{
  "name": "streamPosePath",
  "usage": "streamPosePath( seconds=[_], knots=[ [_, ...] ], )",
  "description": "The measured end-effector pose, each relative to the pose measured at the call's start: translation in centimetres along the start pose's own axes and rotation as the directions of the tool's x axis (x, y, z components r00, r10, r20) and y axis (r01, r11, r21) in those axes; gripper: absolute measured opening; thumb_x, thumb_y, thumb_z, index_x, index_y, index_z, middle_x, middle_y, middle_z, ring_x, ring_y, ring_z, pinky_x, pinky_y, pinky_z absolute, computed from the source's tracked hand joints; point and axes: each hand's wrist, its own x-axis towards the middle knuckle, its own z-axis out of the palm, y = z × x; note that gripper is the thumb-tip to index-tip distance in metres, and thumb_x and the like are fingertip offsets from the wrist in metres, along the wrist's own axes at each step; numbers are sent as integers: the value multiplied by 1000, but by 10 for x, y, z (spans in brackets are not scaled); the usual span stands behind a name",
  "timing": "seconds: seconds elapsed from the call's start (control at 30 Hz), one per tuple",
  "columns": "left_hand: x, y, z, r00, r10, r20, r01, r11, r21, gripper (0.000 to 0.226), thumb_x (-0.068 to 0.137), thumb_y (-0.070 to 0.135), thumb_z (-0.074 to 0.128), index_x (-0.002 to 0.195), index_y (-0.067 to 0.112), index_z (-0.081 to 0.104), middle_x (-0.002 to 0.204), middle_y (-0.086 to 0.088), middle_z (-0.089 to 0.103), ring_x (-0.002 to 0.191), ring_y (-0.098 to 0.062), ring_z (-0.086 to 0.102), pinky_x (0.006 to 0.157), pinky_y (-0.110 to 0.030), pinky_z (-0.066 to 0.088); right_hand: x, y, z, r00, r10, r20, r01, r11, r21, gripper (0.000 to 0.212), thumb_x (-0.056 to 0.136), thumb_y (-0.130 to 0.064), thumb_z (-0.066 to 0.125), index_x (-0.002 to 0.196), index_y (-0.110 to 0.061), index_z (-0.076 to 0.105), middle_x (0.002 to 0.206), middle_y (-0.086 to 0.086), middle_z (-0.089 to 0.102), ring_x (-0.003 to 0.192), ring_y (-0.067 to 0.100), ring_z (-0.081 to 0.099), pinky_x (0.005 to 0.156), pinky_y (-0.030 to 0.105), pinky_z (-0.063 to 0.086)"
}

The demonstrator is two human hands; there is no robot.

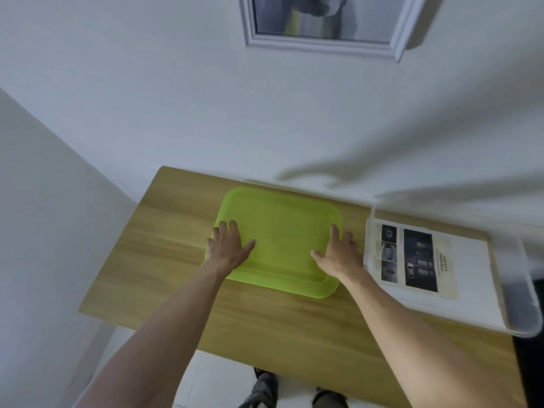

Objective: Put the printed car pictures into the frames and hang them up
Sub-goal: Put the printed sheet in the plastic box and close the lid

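Note:
A white picture frame (321, 47) with a picture in it hangs on the wall above the table. A printed car sheet (412, 257) with dark photos and the word SAFETY lies in a clear tray (512, 287) at the table's right end. A lime green tray (282, 231) lies in the middle of the wooden table (164, 260). My left hand (228, 245) lies flat on the green tray's left edge with its fingers spread. At the right edge my right hand (337, 253) rests, fingers straight.
The table stands against a white wall, with a second wall close on the left. White floor tiles and my shoes (266, 387) show below the table's near edge. A dark surface (530, 363) lies beyond the table at the right.

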Motion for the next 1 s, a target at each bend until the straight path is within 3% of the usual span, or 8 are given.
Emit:
streamPosePath(
  seconds=[0.2, 0.33, 0.43, 0.5, 0.6, 0.73, 0.8, 1.0],
  knots=[
    [14, -29, 3, 979, -173, 110, 197, 941, -277, 89, 82, 50, 71, 145, 5, 26, 150, -17, 26, 138, -37, 27, 103, -54, 39, 4, -1, 18, 986, 159, 42, -164, 957, 237, 101, 88, -43, 71, 159, -14, 6, 155, 21, 25, 143, 38, 29, 113, 48, 37],
    [26, -40, -5, 959, -224, 171, 277, 863, -422, 99, 64, 42, 87, 140, 7, 34, 143, -19, 31, 135, -38, 28, 106, -53, 35, 8, 1, 15, 966, 249, 72, -254, 853, 456, 105, 73, -27, 86, 154, -13, 21, 151, 19, 33, 137, 38, 40, 109, 49, 42],
    [28, -55, -12, 942, -245, 229, 328, 814, -479, 102, 57, 38, 92, 138, 12, 37, 141, -19, 31, 134, -39, 28, 109, -53, 33, 10, 5, 13, 964, 244, 103, -261, 805, 533, 111, 56, -29, 95, 147, -13, 34, 146, 15, 45, 131, 35, 49, 106, 49, 46],
    [27, -62, -17, 937, -250, 242, 343, 783, -519, 107, 55, 35, 93, 143, 16, 35, 143, -19, 29, 134, -38, 28, 110, -51, 33, 10, 7, 11, 969, 228, 97, -240, 769, 592, 102, 52, -25, 98, 137, -11, 44, 137, 12, 57, 124, 32, 56, 103, 47, 49],
    [24, -67, -29, 946, -223, 235, 320, 758, -568, 117, 49, 39, 95, 148, 25, 33, 144, -19, 32, 136, -37, 30, 111, -49, 34, 5, 7, 0, 977, 197, 85, -204, 732, 650, 97, 56, -14, 97, 138, -10, 44, 134, 9, 61, 127, 30, 56, 105, 43, 47],
    [24, -61, -40, 961, -152, 232, 266, 744, -613, 137, 24, 60, 88, 147, 29, 38, 140, -7, 51, 132, -29, 45, 108, -47, 42, 0, 20, -19, 984, 175, 45, -162, 743, 649, 116, 54, -25, 98, 148, -12, 31, 143, 12, 53, 135, 33, 47, 110, 48, 41],
    [19, -46, -46, 966, -123, 228, 244, 731, -637, 135, 25, 58, 89, 147, 26, 40, 136, -2, 57, 128, -26, 50, 106, -44, 44, -3, 33, -32, 984, 180, 11, -144, 746, 650, 116, 52, -26, 98, 147, -13, 32, 140, 13, 56, 133, 34, 50, 109, 48, 42],
    [-9, 33, -55, 981, -21, 191, 152, 695, -703, 128, 34, 44, 93, 148, 17, 40, 132, -3, 61, 120, -25, 56, 101, -39, 47, -24, 102, -69, 973, 221, -67, -122, 739, 662, 84, 58, -17, 97, 129, -11, 52, 118, 5, 69, 111, 26, 65, 91, 36, 52]
  ],
)
